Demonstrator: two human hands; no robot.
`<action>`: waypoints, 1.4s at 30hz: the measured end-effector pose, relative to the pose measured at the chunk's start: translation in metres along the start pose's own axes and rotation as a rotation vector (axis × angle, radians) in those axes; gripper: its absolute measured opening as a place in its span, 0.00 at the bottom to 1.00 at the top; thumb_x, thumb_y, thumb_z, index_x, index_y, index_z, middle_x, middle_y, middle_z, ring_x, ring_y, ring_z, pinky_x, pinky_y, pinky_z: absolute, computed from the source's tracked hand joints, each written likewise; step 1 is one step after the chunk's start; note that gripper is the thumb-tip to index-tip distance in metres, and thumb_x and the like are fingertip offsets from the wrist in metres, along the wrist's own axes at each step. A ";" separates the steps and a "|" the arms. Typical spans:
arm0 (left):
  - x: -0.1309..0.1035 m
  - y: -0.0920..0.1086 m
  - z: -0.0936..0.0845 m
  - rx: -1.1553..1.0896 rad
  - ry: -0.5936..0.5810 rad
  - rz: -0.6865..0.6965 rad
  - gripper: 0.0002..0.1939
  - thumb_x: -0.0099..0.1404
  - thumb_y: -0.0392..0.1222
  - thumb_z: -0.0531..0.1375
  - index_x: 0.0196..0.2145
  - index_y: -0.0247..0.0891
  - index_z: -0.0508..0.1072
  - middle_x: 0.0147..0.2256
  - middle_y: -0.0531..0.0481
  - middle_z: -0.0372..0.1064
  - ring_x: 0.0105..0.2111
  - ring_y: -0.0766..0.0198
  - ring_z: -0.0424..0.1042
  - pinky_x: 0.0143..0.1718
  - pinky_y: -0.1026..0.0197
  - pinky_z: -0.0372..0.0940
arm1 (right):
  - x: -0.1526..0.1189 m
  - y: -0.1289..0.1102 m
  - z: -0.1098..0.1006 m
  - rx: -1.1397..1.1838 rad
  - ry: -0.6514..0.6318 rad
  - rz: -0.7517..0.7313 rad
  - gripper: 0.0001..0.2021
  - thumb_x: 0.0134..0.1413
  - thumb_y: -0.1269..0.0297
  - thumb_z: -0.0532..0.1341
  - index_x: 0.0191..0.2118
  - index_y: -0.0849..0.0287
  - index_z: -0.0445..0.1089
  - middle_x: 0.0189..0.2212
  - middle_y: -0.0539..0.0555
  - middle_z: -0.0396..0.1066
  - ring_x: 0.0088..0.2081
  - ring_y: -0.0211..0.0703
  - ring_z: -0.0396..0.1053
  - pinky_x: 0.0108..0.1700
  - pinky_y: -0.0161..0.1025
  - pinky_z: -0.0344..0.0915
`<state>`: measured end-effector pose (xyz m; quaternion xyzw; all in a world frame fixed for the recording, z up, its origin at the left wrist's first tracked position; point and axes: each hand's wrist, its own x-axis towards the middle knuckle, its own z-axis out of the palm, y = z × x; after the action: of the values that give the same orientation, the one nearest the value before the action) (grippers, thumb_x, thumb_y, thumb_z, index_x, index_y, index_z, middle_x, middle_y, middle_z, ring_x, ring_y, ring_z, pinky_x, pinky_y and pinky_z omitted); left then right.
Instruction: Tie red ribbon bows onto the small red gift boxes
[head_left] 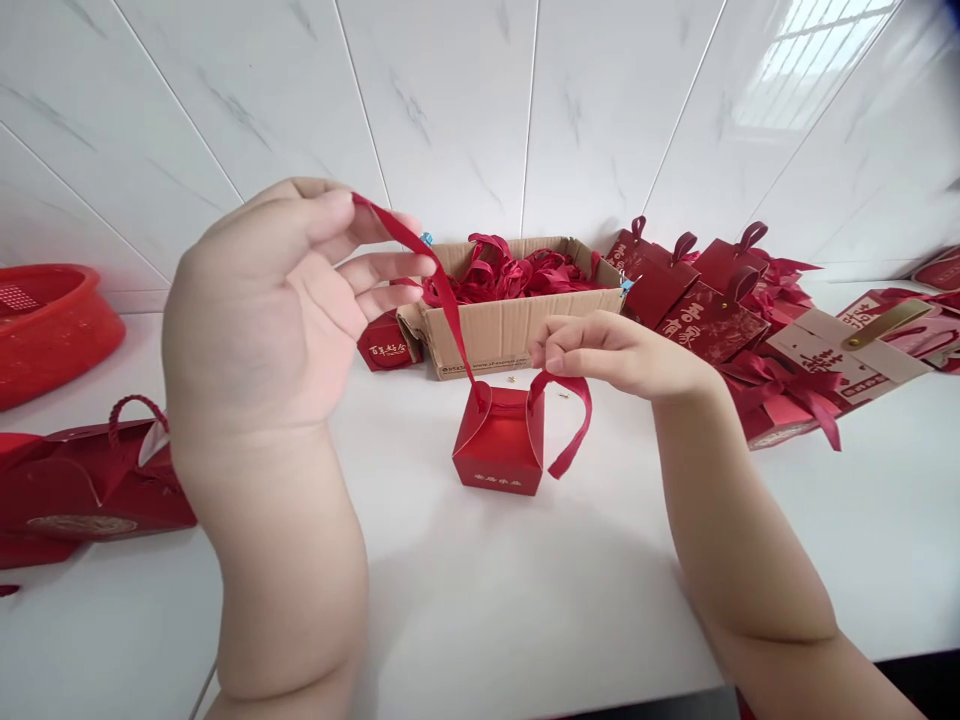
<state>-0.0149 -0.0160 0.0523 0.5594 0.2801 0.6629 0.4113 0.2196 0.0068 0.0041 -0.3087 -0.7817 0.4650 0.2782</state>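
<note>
A small red gift box (500, 450) stands upright on the white table, with a red ribbon (451, 305) threaded through its top. My left hand (274, 290) is raised to the left of the box, palm toward the camera, pinching one end of the ribbon between thumb and finger; that length runs taut down to the box. Just above the box's right top corner, my right hand (600, 352) pinches the ribbon's other side, and its loose tail curls down beside the box.
Behind the box is a cardboard box (480, 335) full of red ribbons. Another red box (388, 342) sits beside it. Several decorated boxes (705, 320) crowd the right. At left are a red plastic basket (60, 350) and red boxes with a rope handle (97, 490). A tiled wall rises behind.
</note>
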 end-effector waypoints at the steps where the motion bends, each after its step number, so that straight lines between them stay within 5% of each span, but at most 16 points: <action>1: 0.000 0.000 0.001 0.000 -0.009 -0.009 0.08 0.62 0.33 0.54 0.26 0.35 0.69 0.31 0.47 0.68 0.33 0.58 0.73 0.30 0.59 0.68 | 0.002 0.001 0.001 0.036 -0.007 -0.013 0.15 0.55 0.67 0.57 0.19 0.61 0.60 0.33 0.52 0.61 0.34 0.36 0.60 0.35 0.35 0.58; 8: -0.004 -0.003 0.013 -0.007 -0.093 -0.050 0.08 0.63 0.35 0.54 0.27 0.37 0.69 0.32 0.48 0.71 0.33 0.58 0.74 0.31 0.57 0.67 | 0.010 0.009 0.009 0.247 -0.004 -0.086 0.13 0.56 0.66 0.58 0.22 0.62 0.69 0.32 0.52 0.68 0.33 0.36 0.62 0.37 0.35 0.58; 12: -0.006 -0.003 0.019 0.008 -0.162 -0.096 0.07 0.63 0.36 0.54 0.27 0.38 0.68 0.32 0.50 0.72 0.36 0.56 0.74 0.35 0.55 0.68 | 0.013 0.012 0.012 0.308 0.029 0.000 0.11 0.55 0.66 0.57 0.27 0.62 0.75 0.28 0.52 0.68 0.30 0.35 0.63 0.37 0.35 0.60; 17: -0.009 0.002 0.017 0.033 -0.160 -0.061 0.08 0.64 0.35 0.54 0.29 0.38 0.70 0.33 0.50 0.71 0.35 0.58 0.74 0.37 0.54 0.67 | 0.017 0.014 0.011 0.552 0.084 -0.004 0.14 0.53 0.69 0.55 0.24 0.64 0.75 0.26 0.53 0.71 0.25 0.34 0.63 0.29 0.32 0.60; 22: -0.010 0.007 0.017 0.029 -0.147 -0.017 0.12 0.66 0.33 0.51 0.28 0.37 0.71 0.32 0.50 0.70 0.34 0.60 0.73 0.39 0.52 0.68 | 0.023 0.018 0.017 0.711 0.052 0.022 0.15 0.52 0.64 0.58 0.18 0.63 0.71 0.20 0.53 0.69 0.26 0.37 0.66 0.32 0.34 0.64; 26: -0.010 0.007 0.017 0.023 -0.120 0.013 0.12 0.65 0.33 0.51 0.27 0.38 0.71 0.31 0.50 0.70 0.33 0.60 0.72 0.40 0.51 0.69 | 0.025 0.017 0.023 0.790 0.005 0.016 0.12 0.54 0.63 0.57 0.29 0.63 0.76 0.23 0.51 0.69 0.25 0.34 0.65 0.30 0.33 0.65; 31: -0.010 0.005 0.018 0.011 -0.099 -0.014 0.11 0.66 0.35 0.51 0.28 0.38 0.70 0.31 0.51 0.70 0.32 0.61 0.73 0.33 0.56 0.69 | 0.021 0.009 0.028 0.772 0.072 -0.129 0.13 0.53 0.70 0.58 0.43 0.58 0.74 0.35 0.49 0.72 0.26 0.30 0.64 0.34 0.32 0.67; 36: -0.013 0.008 0.021 -0.001 -0.121 0.042 0.13 0.67 0.33 0.50 0.28 0.41 0.70 0.34 0.51 0.69 0.34 0.60 0.72 0.40 0.53 0.70 | 0.015 0.001 0.024 0.702 0.143 -0.163 0.15 0.57 0.63 0.55 0.49 0.55 0.69 0.39 0.49 0.71 0.25 0.28 0.61 0.28 0.29 0.64; 42: -0.015 0.006 0.024 0.003 -0.100 0.058 0.13 0.66 0.34 0.51 0.27 0.42 0.70 0.34 0.49 0.69 0.33 0.58 0.72 0.38 0.52 0.70 | 0.008 -0.006 0.023 0.524 0.316 -0.156 0.09 0.55 0.66 0.59 0.41 0.58 0.72 0.37 0.50 0.72 0.22 0.27 0.57 0.23 0.30 0.57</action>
<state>0.0076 -0.0341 0.0550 0.6004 0.2439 0.6454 0.4043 0.1966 -0.0018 0.0011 -0.2340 -0.6039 0.5740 0.5011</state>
